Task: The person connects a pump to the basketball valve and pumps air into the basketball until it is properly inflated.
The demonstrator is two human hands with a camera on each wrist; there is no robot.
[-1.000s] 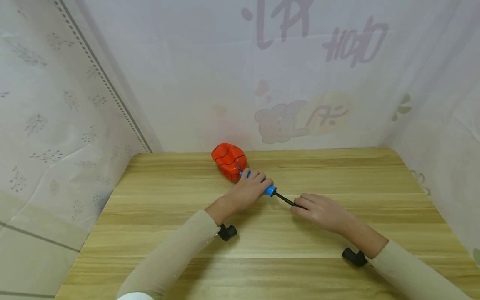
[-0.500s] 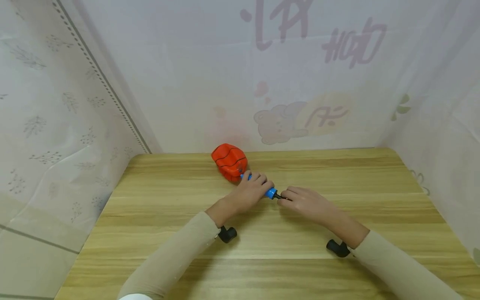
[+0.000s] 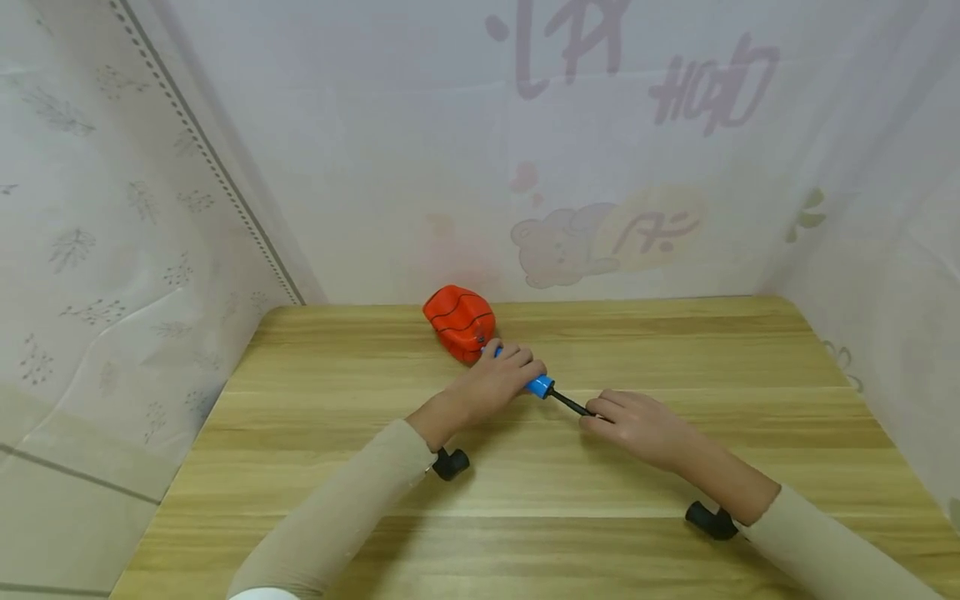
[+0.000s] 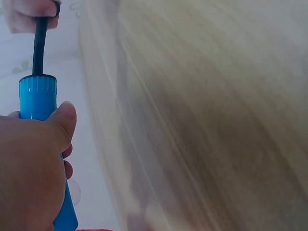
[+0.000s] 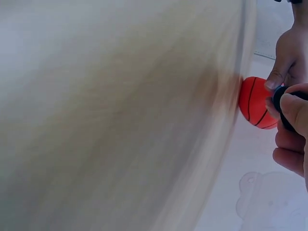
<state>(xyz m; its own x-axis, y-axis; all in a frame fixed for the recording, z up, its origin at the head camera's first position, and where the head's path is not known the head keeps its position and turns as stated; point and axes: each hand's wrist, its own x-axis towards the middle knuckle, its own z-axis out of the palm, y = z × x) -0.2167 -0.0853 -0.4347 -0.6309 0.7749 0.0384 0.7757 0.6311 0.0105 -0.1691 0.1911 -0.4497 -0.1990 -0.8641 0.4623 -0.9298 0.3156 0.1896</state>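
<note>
A red ball with black lines (image 3: 457, 319), dented and partly flat like a small basketball, lies at the back of the table. My left hand (image 3: 483, 390) wraps round the blue barrel of a hand pump (image 3: 539, 385), whose far end points at the ball, close against it. From the near end a black rod (image 3: 570, 403) sticks out, drawn well out of the barrel. My right hand (image 3: 637, 425) grips the pump's black handle, mostly hidden under the fingers. In the left wrist view, my thumb lies along the blue barrel (image 4: 37, 98).
The wooden table (image 3: 525, 542) spreads out beneath both arms. A pale printed cloth (image 3: 390, 167) hangs behind its back edge, with more cloth at both sides. Black camera mounts (image 3: 452, 464) sit at the wrists.
My right hand pushed the rod into the pump half a second ago and has since pulled it back out, rightward and nearer. The left hand and ball have stayed nearly still.
</note>
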